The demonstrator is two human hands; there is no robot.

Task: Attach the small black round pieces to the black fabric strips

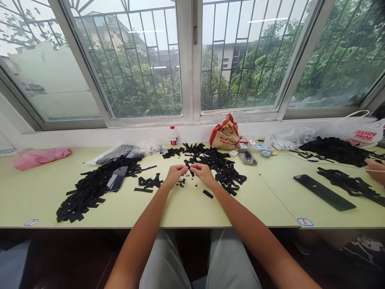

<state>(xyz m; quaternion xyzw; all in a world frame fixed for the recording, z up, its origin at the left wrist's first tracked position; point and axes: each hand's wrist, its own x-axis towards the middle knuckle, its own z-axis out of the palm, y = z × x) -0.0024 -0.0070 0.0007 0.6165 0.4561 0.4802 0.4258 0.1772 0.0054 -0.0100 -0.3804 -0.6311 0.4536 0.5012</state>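
My left hand (176, 175) and my right hand (202, 173) meet over the middle of the table, fingertips pinched close together. Between them is a short black fabric strip (191, 172), gripped from both sides. Just below the fingers lie several small black rings (181, 183). A single black strip (207, 194) rests near my right wrist. To the right and behind my hands spreads a loose pile of black strips (222, 166); a few more strips (150, 182) lie left of my left hand.
A long heap of black strips (87, 190) with a dark phone-like slab (117, 178) fills the left. At the back stand a red-capped bottle (173, 136) and a paper bag (225, 133). On the right are a long black panel (325, 192) and another person's hand (375, 170).
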